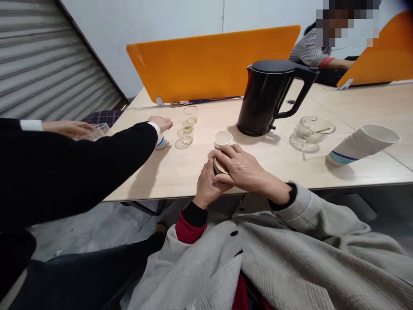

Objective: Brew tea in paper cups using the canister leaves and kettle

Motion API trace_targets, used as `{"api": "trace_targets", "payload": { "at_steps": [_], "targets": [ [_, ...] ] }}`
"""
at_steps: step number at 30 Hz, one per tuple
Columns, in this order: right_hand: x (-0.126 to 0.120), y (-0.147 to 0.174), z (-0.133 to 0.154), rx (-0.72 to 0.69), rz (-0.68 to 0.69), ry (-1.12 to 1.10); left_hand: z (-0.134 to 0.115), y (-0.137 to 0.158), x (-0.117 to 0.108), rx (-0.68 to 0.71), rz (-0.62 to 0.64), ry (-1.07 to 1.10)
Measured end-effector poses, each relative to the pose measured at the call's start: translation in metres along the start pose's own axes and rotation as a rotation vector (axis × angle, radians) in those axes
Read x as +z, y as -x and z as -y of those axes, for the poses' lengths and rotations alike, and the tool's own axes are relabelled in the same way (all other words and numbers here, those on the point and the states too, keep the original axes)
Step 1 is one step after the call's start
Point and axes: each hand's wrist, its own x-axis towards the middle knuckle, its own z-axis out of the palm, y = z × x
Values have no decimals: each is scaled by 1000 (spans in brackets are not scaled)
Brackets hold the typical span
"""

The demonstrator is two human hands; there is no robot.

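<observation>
Left hand point(208, 186), right hand point(244, 168) clasped around small container point(220, 166) at tabletop point(180, 178) near edge; paper cup point(222, 138) just beyond.

Bright, even indoor light, soft shadows on the table point(180, 172), wide-angle stretching at edges, pixelated patch point(345, 21) upper right

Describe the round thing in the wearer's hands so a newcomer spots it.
Find the black kettle on the table. Left of it, nearer the front edge, the left hand and right hand clasp a round thing, partly hidden. Its tan top sets it apart from the white paper cup just beyond.
</observation>
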Motion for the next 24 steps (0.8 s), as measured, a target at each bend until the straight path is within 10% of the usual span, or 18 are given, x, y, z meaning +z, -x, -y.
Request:
{"api": "trace_targets", "payload": {
  "at_steps": [8, 13, 18, 24],
  "targets": [
    [-8, 17, -18, 45, -113, -137, 1, 1, -6, 54, 27, 117],
    [-57, 22, -56, 154, -405, -54, 3, 2, -7, 52, 55, 263],
    [-88, -30, -90, 160, -538, -68, 0, 2, -9, 57, 41, 244],
    [-40, -120, -116, 239, -371, 20, 0, 4, -9, 26, 50, 273]
  ]
}}
